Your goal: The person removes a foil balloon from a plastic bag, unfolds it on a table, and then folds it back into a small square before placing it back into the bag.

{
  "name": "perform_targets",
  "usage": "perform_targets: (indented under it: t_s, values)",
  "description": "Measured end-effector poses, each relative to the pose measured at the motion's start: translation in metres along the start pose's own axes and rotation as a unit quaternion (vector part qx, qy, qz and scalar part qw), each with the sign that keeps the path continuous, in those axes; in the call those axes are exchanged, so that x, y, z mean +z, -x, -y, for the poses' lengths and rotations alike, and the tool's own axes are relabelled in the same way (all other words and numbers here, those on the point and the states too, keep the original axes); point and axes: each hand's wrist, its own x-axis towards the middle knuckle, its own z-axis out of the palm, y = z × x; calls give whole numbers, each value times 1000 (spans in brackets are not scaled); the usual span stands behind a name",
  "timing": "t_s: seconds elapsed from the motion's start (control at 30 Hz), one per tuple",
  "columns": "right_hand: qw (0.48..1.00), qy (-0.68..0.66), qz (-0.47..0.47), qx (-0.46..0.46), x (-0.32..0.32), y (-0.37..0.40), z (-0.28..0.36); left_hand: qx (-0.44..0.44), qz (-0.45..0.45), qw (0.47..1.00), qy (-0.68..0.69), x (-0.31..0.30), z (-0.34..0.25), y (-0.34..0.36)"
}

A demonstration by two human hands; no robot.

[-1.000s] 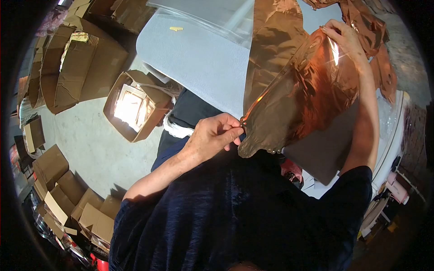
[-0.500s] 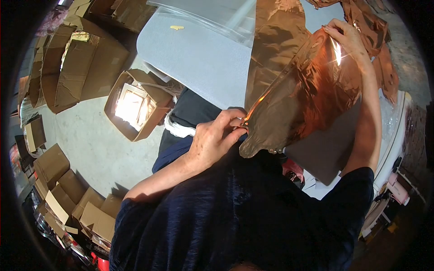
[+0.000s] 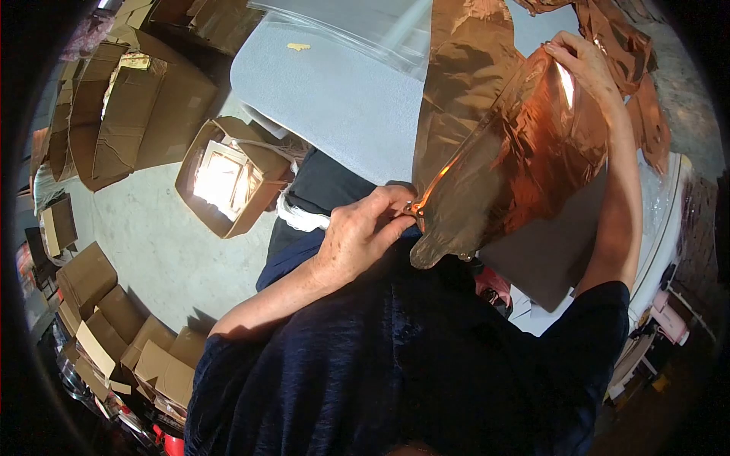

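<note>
A copper-coloured, shiny foil sheet (image 3: pixel 525 152) is stretched between my two hands, with its lower part hanging in front of my dark shirt. My left hand (image 3: pixel 361 232) is closed in a pinch on its near left corner, where the edge is gathered into a narrow bright fold. At the far right, my right hand (image 3: pixel 585 68) grips the upper edge between thumb and fingers. The foil is creased, and its lower edge (image 3: pixel 437 251) is wavy. More of the same foil lies crumpled past my right hand.
A light blue table (image 3: pixel 327 99) is ahead, bearing clear plastic sheets (image 3: pixel 365 30) and a small yellow scrap (image 3: pixel 298 47). An open carton (image 3: pixel 194 194) with bright contents stands on the floor at left. Several more cardboard boxes (image 3: pixel 152 114) line the left side.
The foil's lower edge has shifted slightly to the right and its left fold has tightened near my left hand. Both hands stay nearly in place.
</note>
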Motion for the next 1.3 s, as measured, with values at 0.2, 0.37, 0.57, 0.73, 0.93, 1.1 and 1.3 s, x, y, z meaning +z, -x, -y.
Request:
perform_targets:
  t_s: [0.2,0.37,0.57,0.73,0.93,1.1,1.3]
  values:
    - [1000,19,-5,15,1,-3,2,56,-10,998,-25,3,-1,-4]
    - [991,39,-105,-69,5,0,1,73,-11,997,-29,2,3,-5]
    - [972,81,-219,-34,-1,37,7,7,5,999,50,0,0,-1]
    - [987,40,-155,8,23,141,110,-19,-2,995,94,3,-1,0]
    - [994,34,-81,-65,105,249,211,-72,34,975,208,5,9,-2]
    - [988,51,-141,-23,127,268,236,-78,52,967,238,3,12,-5]
    - [976,99,-191,-43,144,270,236,-69,52,966,245,5,12,-5]
